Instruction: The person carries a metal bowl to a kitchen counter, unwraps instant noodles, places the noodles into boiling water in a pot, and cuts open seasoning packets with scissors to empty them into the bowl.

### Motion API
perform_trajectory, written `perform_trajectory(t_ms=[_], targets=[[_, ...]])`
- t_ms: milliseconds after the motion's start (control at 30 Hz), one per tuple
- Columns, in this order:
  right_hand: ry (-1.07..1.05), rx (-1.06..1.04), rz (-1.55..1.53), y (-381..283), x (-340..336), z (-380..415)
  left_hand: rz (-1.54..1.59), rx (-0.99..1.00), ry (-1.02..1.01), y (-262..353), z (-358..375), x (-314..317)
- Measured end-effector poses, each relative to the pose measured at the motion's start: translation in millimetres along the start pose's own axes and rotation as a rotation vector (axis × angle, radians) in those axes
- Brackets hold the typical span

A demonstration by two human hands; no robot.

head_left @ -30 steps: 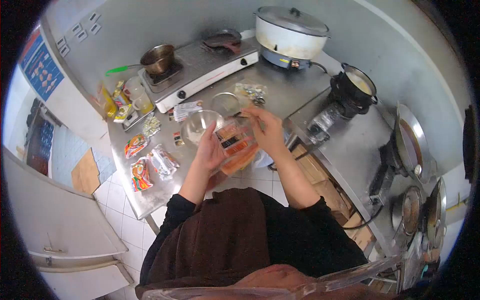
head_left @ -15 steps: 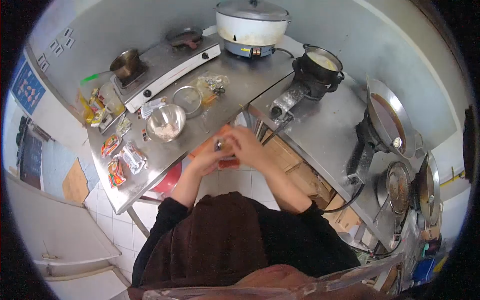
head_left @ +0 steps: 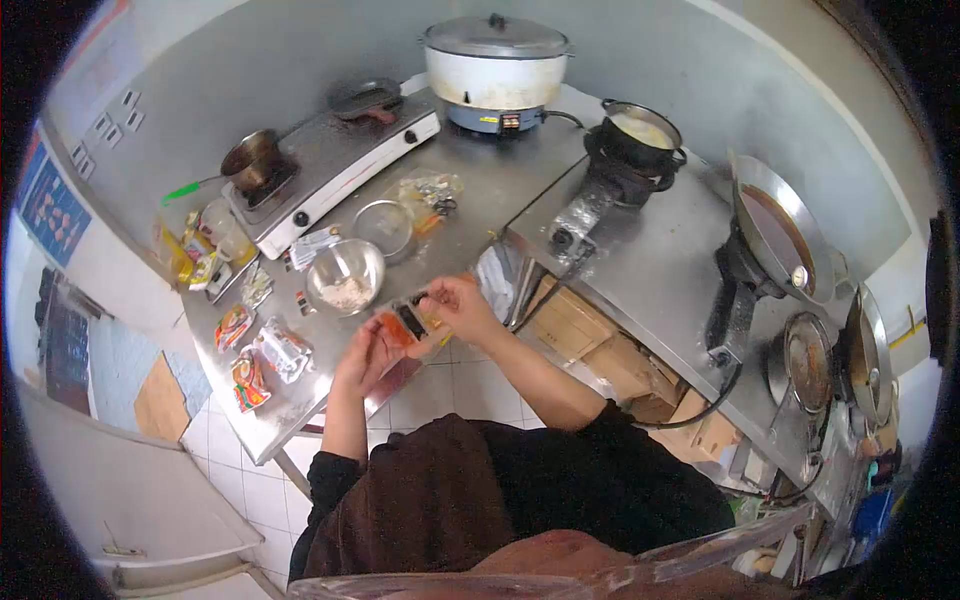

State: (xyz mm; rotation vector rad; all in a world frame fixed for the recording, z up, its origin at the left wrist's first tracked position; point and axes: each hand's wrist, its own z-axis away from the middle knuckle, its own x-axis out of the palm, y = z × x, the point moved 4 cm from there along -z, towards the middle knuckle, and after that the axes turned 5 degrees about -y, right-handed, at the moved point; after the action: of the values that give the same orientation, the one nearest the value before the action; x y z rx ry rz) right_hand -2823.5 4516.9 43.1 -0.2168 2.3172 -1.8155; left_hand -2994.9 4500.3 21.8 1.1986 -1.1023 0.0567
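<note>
Seemingly orange packet (head_left: 400,325), label unreadable.

Your left hand (head_left: 365,352) is cupped, palm up; your right hand (head_left: 458,303) pinches just beside it, forearms converging.

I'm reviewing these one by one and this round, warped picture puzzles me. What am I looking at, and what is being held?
There is no machine here. A camera worn on a person's head looks down with a fisheye lens, so the edges bend. The left hand and right hand together hold an orange and black packet at the edge of a steel counter. On the counter lie a metal bowl of pale food, snack packets, a two-burner stove and a large lidded cooker.
</note>
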Motion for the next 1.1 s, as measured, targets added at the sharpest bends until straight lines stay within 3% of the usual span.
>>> perform_trajectory(t_ms=[67, 200, 300, 333, 433, 533, 733, 800, 933, 1100], targets=[[0.109, 0.095, -0.217, -9.1, 30.2, -10.8, -0.152, 0.217, 0.068, 16.7, 10.0, -15.6], [0.268, 0.063, -0.263, -2.4, 112.1, -33.9, 0.189, 0.417, 0.145, 38.0, 31.8, -16.9], [0.247, -0.130, 0.015, 14.8, 172.2, -51.6, 0.197, 0.446, 0.306, 52.5, 57.3, -79.0], [0.211, -0.085, 0.011, 22.1, 188.6, -56.0, 0.180, 0.477, 0.343, 57.3, 66.0, -108.7], [0.081, -0.011, 0.006, 32.6, 219.0, -69.0, 0.204, 0.503, 0.280, 98.0, 94.2, -105.8], [-0.104, -0.012, 0.058, 39.5, 230.8, -74.9, 0.119, 0.437, 0.346, 88.7, 107.7, -159.3], [-0.076, 0.053, 0.084, 47.9, 182.6, -68.8, 0.408, 0.278, 0.236, 77.4, 85.2, -164.4], [0.066, 0.005, 0.216, 44.0, 132.5, -64.6, 0.463, 0.247, 0.211, 75.3, 75.0, -164.4], [0.484, 0.199, 0.427, 151.8, -0.3, -35.7, 0.468, 0.217, 0.172, 86.9, 54.8, -138.2], [0.824, 0.494, -0.169, 154.0, -106.4, 4.6, 0.428, 0.208, 0.323, 88.5, 25.5, -131.6]])
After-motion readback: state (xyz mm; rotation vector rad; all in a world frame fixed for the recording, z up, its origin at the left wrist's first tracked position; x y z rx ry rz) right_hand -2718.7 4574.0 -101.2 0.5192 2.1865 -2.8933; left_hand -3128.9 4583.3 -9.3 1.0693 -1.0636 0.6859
